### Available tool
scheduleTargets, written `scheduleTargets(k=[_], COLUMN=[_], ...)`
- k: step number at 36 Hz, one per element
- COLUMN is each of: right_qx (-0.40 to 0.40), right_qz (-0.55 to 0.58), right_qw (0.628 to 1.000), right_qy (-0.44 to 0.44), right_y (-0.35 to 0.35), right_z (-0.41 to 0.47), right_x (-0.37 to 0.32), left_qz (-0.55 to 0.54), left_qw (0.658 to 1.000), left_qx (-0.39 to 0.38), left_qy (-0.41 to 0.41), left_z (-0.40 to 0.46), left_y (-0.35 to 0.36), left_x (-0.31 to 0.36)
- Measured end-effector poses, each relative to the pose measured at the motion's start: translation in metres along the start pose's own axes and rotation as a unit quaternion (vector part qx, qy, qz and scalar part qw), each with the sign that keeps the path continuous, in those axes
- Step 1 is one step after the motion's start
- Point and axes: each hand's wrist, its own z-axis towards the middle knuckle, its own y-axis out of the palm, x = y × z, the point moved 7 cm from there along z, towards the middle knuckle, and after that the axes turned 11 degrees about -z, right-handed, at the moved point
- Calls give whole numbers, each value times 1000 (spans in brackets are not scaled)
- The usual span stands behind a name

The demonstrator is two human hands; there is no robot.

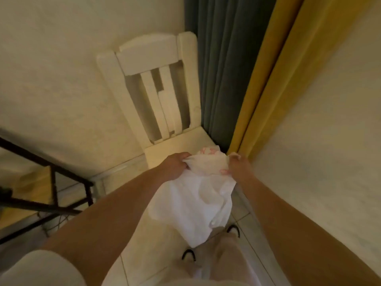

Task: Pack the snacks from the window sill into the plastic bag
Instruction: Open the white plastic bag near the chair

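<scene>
White plastic bag (198, 203) with faint red print hangs crumpled between both hands, above the front edge of a pale wooden chair (156, 96). Left hand (175, 164) grips the bag's upper edge on one side, fingers curled into the film; right hand (237, 164) pinches the other side, so the top is drawn apart. Behind the chair is a cream wall. A grey-blue curtain (222, 69) hangs just beside the chair, with a yellow curtain (274, 75) next to it. A black metal frame (53, 182) stands at the left. Tiled floor (243, 211) and two sandalled feet show below the bag.
</scene>
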Motion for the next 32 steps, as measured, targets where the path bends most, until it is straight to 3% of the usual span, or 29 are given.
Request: scheduleTargets(k=[4,6,8,12,15,19,22,26,32], right_qx=[84,52,-31,-62,-79,-89,-62,-21,83], right_qz=[62,69,33,-205,-231,-146,18,207,289], right_qw=[994,996,999,976,965,976,978,936,898], right_qy=[-23,-36,-30,28,92,136,197,283,320], right_y=[-20,-19,-14,-17,-18,-13,-8,0,-11], right_z=[-36,-56,-75,-110,-145,-196,-237,-289,-353], right_x=[24,44,58,124,181,247,297,370,431], left_qz=[-13,-5,1,69,175,215,242,271,303], left_qw=[999,998,998,988,964,948,935,913,883], left_qx=[-25,-31,-25,-86,-142,-163,-176,-210,-249], left_qy=[25,46,62,108,145,167,188,220,257], left_z=[-7,-11,-14,-28,-49,-67,-86,-116,-142], left_y=[26,44,56,103,151,209,256,328,411], left_x=[25,39,48,81,103,126,140,158,195])
